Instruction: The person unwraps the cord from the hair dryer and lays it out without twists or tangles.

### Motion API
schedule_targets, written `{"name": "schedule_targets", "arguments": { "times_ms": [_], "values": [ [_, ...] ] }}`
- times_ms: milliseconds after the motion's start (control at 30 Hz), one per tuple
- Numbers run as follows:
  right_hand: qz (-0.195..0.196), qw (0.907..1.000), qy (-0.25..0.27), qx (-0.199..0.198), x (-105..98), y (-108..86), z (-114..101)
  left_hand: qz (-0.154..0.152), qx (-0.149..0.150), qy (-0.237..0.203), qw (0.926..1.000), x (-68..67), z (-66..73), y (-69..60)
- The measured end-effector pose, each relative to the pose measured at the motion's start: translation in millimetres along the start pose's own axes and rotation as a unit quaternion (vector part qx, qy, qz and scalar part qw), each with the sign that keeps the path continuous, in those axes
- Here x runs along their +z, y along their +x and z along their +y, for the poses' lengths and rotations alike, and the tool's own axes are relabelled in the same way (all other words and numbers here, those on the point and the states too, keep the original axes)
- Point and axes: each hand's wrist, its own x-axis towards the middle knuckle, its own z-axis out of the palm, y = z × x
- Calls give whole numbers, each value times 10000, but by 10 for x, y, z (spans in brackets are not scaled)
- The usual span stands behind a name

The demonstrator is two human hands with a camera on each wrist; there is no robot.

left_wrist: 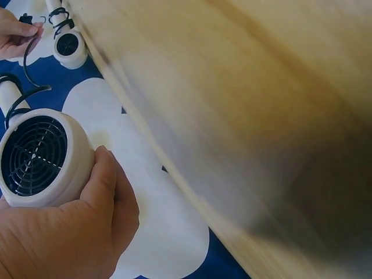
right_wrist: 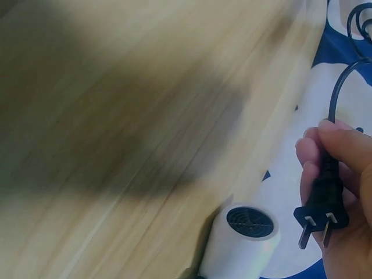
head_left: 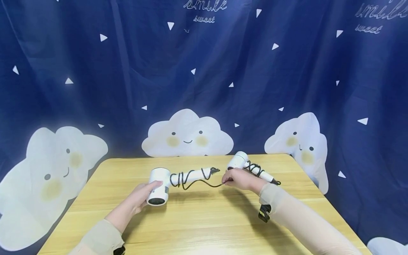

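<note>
My left hand point(head_left: 142, 197) grips the body of a white hair dryer point(head_left: 159, 180), holding it above the table with its handle toward the right. A black cord point(head_left: 204, 181) winds loosely round that handle and runs across to my right hand point(head_left: 239, 178). In the right wrist view, the fingers of that hand pinch the cord just behind a black two-pin plug point(right_wrist: 322, 203), whose prongs point down. The left wrist view shows the dryer's round black grille point(left_wrist: 35, 156) close up, with my thumb and fingers around the casing.
A second white hair dryer point(head_left: 239, 160) lies on the table behind my right hand, its cord point(head_left: 255, 169) wrapped round the handle. The light wooden table point(head_left: 191, 226) reaches back to a blue curtain point(head_left: 204, 88) printed with clouds and triangles.
</note>
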Motion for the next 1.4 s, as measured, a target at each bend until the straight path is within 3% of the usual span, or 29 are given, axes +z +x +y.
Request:
{"name": "schedule_targets", "arguments": {
  "times_ms": [267, 600, 967, 1400],
  "values": [
    [-4, 9996, -150, -230, -80, -46, -164, 56, 4, -6, 10000, -33, 2, -6],
    [-230, 9991, 156, -330, -204, -91, -335, 70, -29, -66, 9999, -25, -32, -21],
    [389, 9945, 652, -715, -426, -70, -438, 104, -72, 19, 9999, -57, -36, 15],
    [758, 9931, 526, -719, -613, 17, -560, 117, -133, -81, 9998, -49, -78, 7]
  ]
}}
